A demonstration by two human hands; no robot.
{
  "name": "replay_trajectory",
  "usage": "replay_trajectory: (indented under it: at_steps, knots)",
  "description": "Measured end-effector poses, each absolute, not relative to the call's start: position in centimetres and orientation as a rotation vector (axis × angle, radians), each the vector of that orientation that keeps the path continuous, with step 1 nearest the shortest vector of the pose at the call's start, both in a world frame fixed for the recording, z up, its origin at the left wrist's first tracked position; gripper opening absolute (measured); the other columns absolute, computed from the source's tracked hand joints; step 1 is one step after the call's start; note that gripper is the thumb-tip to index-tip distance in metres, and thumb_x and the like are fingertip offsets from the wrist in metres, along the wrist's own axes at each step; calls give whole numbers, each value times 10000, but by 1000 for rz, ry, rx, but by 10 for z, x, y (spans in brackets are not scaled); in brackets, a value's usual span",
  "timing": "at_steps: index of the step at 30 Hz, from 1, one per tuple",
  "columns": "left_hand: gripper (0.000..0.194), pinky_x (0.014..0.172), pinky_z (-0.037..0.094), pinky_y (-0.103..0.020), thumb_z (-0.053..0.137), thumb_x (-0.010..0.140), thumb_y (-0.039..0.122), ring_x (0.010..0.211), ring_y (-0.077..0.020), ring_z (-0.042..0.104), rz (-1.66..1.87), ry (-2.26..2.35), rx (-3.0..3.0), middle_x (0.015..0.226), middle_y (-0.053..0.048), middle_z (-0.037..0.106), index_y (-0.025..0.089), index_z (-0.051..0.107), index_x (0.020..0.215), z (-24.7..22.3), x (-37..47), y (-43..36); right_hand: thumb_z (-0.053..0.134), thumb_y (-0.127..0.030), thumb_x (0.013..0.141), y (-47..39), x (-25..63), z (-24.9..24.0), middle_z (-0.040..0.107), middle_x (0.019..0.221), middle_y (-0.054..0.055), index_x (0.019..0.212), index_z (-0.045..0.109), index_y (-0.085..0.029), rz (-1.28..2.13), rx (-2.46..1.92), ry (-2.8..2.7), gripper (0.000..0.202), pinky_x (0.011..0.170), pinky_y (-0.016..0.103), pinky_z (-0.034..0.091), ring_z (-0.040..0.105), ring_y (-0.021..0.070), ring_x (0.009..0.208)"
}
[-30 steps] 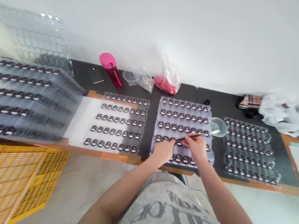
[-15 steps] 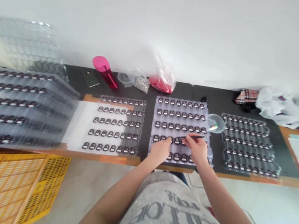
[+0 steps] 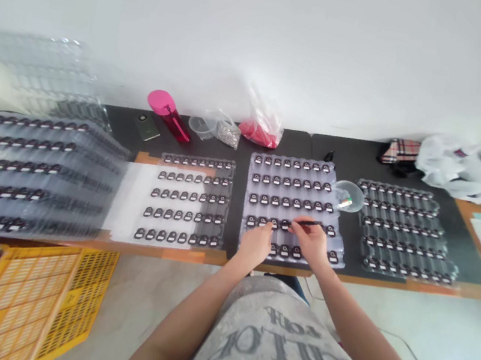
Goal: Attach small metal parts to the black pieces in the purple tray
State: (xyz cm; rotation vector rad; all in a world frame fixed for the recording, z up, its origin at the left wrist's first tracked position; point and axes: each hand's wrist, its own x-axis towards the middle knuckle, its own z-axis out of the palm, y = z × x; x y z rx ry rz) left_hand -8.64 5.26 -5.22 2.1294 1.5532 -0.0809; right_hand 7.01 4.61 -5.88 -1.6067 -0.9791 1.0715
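In front of me lies a pale clear plastic tray [image 3: 283, 213] with rows of small black parts [image 3: 296, 203], each with a white patch. My right hand [image 3: 310, 243] pinches slim black tweezers [image 3: 310, 224]; their tip is at a part in the second row from the front. My left hand [image 3: 256, 244] rests over the tray's front left, fingers bent together, fingertips at the same row just left of the tweezers' tip. Whatever those fingers grip is hidden. A round clear lid or dish [image 3: 349, 196] with a small coloured strip touches the tray's right side.
Filled trays stand left [image 3: 192, 198] and right [image 3: 403, 230], with a tall tray stack [image 3: 54, 175] far left. Behind are a pink bottle [image 3: 171, 115], a phone [image 3: 147, 127], a bag of red pieces [image 3: 260, 134] and white plastic bags [image 3: 462, 166]. A yellow crate [image 3: 25, 298] sits below left.
My right hand has moved slightly left and down with the tweezers, nearer my left hand. The left hand stays nearly in place. The view has shifted slightly.
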Motion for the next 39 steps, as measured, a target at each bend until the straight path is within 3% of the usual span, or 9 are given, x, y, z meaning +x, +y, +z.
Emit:
replay_trajectory:
  at_steps: [18, 26, 39]
  knots:
    - [358, 740, 454, -271, 257, 917, 257, 880, -178, 628, -109, 1554, 2111, 970, -80, 659, 205, 432, 1224, -52, -86, 52, 641, -401, 696, 49, 68, -57, 642, 715, 14, 815, 594, -189, 1049, -1635, -1007, 248, 622, 285, 524, 668, 185, 638]
    - [364, 760, 454, -282, 281, 908, 245, 900, -187, 621, -106, 1550, 2091, 991, -86, 652, 195, 430, 1237, -51, -85, 52, 707, -410, 614, 53, 72, -64, 636, 664, -9, 809, 581, -190, 1131, -1552, -757, 319, 670, 342, 561, 658, 178, 641]
    - [350, 720, 457, -276, 270, 913, 250, 873, -184, 627, -69, 1550, 2112, 978, -81, 658, 191, 442, 1212, -53, -86, 52, 720, -380, 594, 56, 71, -70, 625, 629, -28, 797, 584, -188, 1142, -1551, -719, 310, 657, 339, 572, 652, 166, 629]
